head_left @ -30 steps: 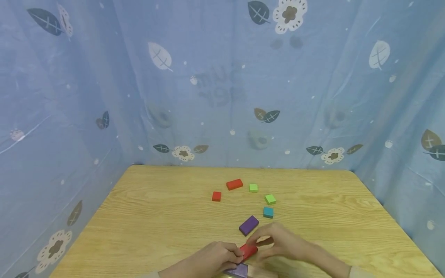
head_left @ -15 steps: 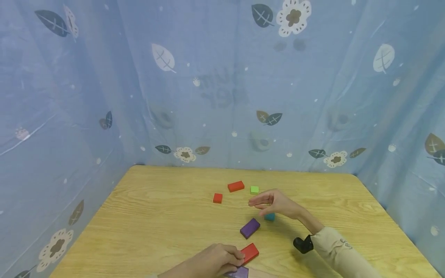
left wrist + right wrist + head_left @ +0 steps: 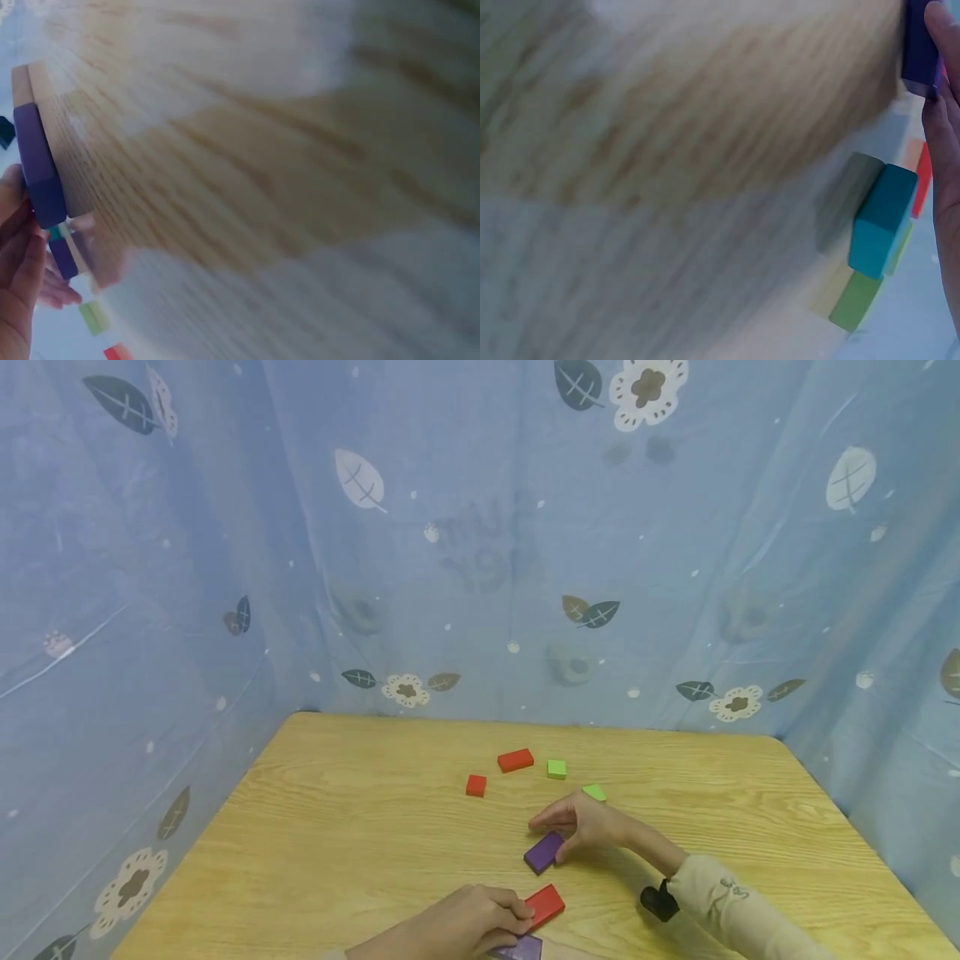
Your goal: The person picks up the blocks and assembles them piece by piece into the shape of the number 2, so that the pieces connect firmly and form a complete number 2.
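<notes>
My left hand [image 3: 457,922] pinches the near end of a red block [image 3: 546,906] between thumb and fingers. Just below that block, partly covered by the hand, lies a purple block [image 3: 525,948]; a pale wooden block [image 3: 22,86] joins its end in the left wrist view. My right hand [image 3: 588,822] arches over a second purple block [image 3: 543,852], thumb at its right end and fingertips beyond its far side. The right wrist view shows the thumb overlapping this purple block [image 3: 920,49]. A teal block [image 3: 885,217] stands close by, hidden behind the right hand in the head view.
Farther back on the wooden table [image 3: 360,827] lie a long red block [image 3: 515,761], a small red block [image 3: 476,786] and two green blocks, one left [image 3: 557,769] and one right [image 3: 595,792]. A blue patterned curtain [image 3: 480,552] surrounds the table. A black device [image 3: 660,902] hangs from the right wrist.
My right hand left the red block, swung out over the teal and green blocks, then came back down to the second purple block. The left hand stays on the red block.
</notes>
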Action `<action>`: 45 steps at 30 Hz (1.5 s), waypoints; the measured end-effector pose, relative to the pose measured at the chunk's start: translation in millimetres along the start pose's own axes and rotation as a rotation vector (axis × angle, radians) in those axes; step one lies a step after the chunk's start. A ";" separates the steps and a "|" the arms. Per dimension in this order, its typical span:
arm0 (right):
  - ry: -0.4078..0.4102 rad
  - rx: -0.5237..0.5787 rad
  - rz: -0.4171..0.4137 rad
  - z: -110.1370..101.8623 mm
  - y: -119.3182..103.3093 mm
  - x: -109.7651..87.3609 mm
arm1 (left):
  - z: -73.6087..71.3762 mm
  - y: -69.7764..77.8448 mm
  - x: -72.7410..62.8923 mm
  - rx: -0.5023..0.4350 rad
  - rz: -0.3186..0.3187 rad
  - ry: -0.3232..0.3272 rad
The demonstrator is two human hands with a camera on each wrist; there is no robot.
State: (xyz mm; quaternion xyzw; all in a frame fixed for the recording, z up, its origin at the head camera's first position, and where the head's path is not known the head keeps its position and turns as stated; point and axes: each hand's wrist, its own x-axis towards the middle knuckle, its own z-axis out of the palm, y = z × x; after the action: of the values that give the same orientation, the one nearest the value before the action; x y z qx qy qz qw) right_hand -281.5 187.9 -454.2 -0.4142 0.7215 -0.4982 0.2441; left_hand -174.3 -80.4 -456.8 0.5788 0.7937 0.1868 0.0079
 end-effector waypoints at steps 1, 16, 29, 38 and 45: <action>0.000 0.000 -0.004 0.7 1.2 0.0 | -0.1 -0.2 0.0 -0.002 -0.004 -0.004; 0.083 -0.411 -0.050 7.9 -6.4 0.4 | 1.9 -1.0 1.0 0.030 0.013 -0.001; 0.121 -0.133 -0.078 2.8 -38.3 -3.9 | -1.7 0.6 1.5 0.008 -0.035 -0.032; 0.066 -0.101 -0.122 14.7 -51.0 -9.0 | 0.0 -0.5 0.6 -0.023 -0.064 -0.014; 0.050 -0.109 -0.163 22.5 -56.8 -19.3 | 0.5 -0.1 0.0 0.006 -0.037 0.007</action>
State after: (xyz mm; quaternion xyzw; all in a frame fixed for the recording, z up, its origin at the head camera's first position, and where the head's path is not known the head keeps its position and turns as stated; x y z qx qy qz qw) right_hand -233.7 183.4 -411.7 -0.4717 0.7174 -0.4865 0.1617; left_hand -174.3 -80.3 -457.3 0.5634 0.8049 0.1863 0.0070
